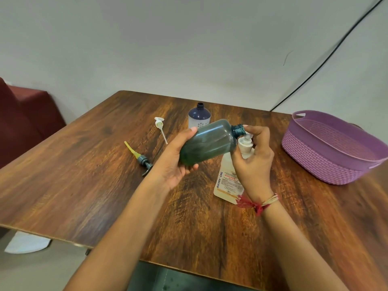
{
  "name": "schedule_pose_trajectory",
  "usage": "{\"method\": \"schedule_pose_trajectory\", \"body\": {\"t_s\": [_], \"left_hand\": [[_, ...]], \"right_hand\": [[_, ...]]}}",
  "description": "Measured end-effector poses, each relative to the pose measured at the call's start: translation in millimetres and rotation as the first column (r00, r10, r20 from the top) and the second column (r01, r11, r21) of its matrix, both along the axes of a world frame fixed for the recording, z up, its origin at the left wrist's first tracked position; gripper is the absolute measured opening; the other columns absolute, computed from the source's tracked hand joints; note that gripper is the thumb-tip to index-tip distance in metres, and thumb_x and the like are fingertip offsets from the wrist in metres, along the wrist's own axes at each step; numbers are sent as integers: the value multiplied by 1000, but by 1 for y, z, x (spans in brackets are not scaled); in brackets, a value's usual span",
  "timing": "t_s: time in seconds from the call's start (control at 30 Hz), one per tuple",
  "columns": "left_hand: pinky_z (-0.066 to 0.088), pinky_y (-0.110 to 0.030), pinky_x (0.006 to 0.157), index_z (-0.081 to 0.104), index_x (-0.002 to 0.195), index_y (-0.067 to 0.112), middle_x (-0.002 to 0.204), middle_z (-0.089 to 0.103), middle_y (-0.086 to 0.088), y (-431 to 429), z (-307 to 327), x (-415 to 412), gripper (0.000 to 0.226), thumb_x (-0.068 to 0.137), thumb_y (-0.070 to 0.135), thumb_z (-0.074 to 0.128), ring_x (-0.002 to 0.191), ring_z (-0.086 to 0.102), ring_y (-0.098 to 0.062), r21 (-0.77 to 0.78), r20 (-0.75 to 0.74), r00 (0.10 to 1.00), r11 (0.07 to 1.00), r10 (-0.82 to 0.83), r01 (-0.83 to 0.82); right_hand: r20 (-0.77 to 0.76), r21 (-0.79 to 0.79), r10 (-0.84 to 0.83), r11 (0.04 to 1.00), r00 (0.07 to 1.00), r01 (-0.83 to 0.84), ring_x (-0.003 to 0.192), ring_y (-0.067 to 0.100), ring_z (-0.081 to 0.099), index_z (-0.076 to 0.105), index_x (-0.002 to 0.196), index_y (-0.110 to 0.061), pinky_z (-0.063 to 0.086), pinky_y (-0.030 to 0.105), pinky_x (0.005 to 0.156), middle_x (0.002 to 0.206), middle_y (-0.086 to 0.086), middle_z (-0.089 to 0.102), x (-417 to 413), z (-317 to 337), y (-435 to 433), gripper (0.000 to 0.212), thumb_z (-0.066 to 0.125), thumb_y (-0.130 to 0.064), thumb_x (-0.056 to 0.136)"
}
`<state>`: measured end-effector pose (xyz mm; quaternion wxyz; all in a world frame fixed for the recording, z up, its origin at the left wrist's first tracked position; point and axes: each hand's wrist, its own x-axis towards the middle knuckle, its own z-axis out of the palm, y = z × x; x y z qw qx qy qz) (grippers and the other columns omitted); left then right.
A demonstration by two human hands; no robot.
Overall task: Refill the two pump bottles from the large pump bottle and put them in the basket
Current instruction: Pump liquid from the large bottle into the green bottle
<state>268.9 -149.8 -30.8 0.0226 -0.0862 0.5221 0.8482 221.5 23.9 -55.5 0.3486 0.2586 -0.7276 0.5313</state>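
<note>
Just above the tabletop (pixel 84 185), the left hand (pixel 176 160) grips a green bottle (pixel 210 141) tipped sideways, its open neck at the white pump (pixel 244 144) of the large bottle (pixel 227 181), the right hand (pixel 256 156) pinching that pump, the purple basket (pixel 327 164) well apart.

left grip (pixel 176 162): curled round green bottle (pixel 210 141) | right grip (pixel 256 162): fingers curled round white pump (pixel 244 145) | both forearms extended forward
</note>
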Motion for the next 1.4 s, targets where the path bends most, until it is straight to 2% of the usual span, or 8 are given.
{"method": "schedule_pose_trajectory", "body": {"t_s": [0.13,0.27,0.53,0.77,1.0,1.17,1.3,1.4], "left_hand": [[46,-20,42,71,79,25,83,69,-2,-1,3,0,38,52,52,76,61,68,-9,-22,5,1000,1000,-5,5],[47,-20,42,67,91,22,92,67,-7,3,3,2,48,54,52,74,62,69,-10,-13,5,1000,1000,-17,17],[44,-18,40,75,66,31,69,72,6,-2,4,-1,22,57,51,71,60,68,-7,-59,-26,999,998,-27,25],[47,-19,42,74,65,33,70,73,4,1,1,-2,21,58,53,74,61,68,-8,-46,-39,998,998,-46,44],[45,-18,43,75,74,30,76,72,7,0,-4,-5,21,67,48,67,64,66,-5,-46,-126,992,999,-6,1],[49,-21,50,62,107,16,101,65,-5,-1,-5,-6,45,72,45,65,72,68,-7,-64,-168,986,998,-17,7],[51,-22,52,61,104,20,106,63,-7,1,-10,-6,39,73,44,65,78,69,-9,-45,-178,984,999,-3,-5],[50,-22,51,62,102,19,104,62,-7,0,-12,-8,37,73,42,64,78,68,-9,-43,-196,981,999,9,-18]], "right_hand": [[7,2,11,1000,1000,-11,89,-2,60,42,111,-33,45,9,75,100,-16,58,1,0,-1,50,68,-2,82],[-6,39,42,998,999,-42,92,6,62,39,126,-26,49,17,78,108,-3,61,2,-1,1,55,67,-3,84],[-12,21,-27,999,1000,27,83,0,60,42,106,-33,46,10,69,92,-9,58,-2,0,0,49,70,-2,80],[-24,39,31,999,999,-30,91,3,62,39,126,-30,49,15,77,109,-18,56,1,0,-1,57,67,-4,84],[-15,-9,-14,1000,1000,14,84,-1,61,46,106,-29,46,10,70,95,-20,58,-2,0,-1,44,70,-3,81],[-13,38,20,999,1000,-20,88,3,62,41,120,-29,47,13,74,103,-17,57,0,1,-1,52,67,-3,83],[-9,51,29,998,1000,-29,87,3,62,39,119,-31,49,16,74,101,-8,61,1,3,0,54,68,-3,83],[-20,24,-22,999,1000,22,84,-4,60,41,109,-35,45,8,70,95,-15,58,1,3,-2,51,70,-3,81]]}}
